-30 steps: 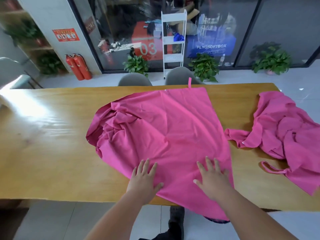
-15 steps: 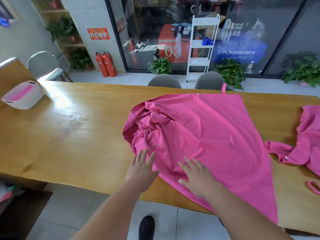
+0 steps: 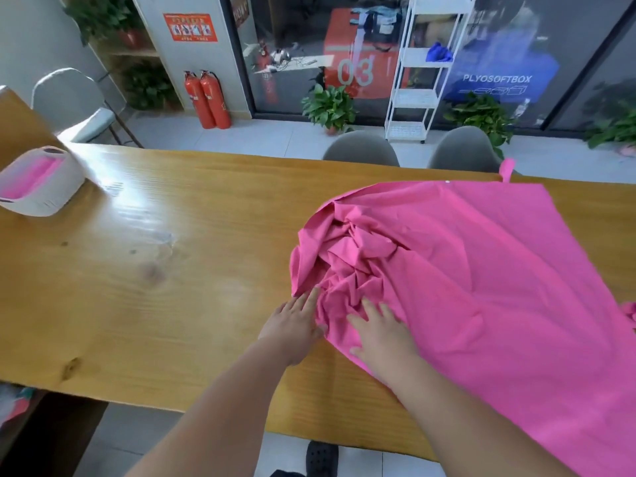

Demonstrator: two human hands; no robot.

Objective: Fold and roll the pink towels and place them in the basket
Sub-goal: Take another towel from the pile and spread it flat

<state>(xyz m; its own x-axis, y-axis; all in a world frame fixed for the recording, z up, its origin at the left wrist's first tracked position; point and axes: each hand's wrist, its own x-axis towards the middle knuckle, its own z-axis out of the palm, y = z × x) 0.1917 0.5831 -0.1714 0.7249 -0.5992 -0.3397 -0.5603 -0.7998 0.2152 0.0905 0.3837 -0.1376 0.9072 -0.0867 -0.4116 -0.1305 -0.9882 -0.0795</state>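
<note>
A large pink towel point(image 3: 481, 277) lies spread over the right half of the wooden table point(image 3: 137, 270), smooth on its right and bunched into wrinkles at its left end. My left hand point(image 3: 292, 321) lies flat at the towel's left edge, fingers straight and touching the wrinkled cloth. My right hand point(image 3: 382, 332) presses flat on the towel just to the right of it. A white basket point(image 3: 44, 194) with pink cloth inside stands at the table's far left. A sliver of a second pink towel point(image 3: 629, 311) shows at the right edge.
Two grey chairs point(image 3: 361, 149) stand behind the table's far edge, another chair point(image 3: 69, 101) at the far left. A white shelf rack point(image 3: 423, 74), potted plants and two red fire extinguishers point(image 3: 206, 98) line the glass wall. My shoe point(image 3: 321, 456) shows below the table's near edge.
Both hands slid left across the towel to its wrinkled left end. The view swung left, bringing the basket into sight and pushing the second towel almost out of frame.
</note>
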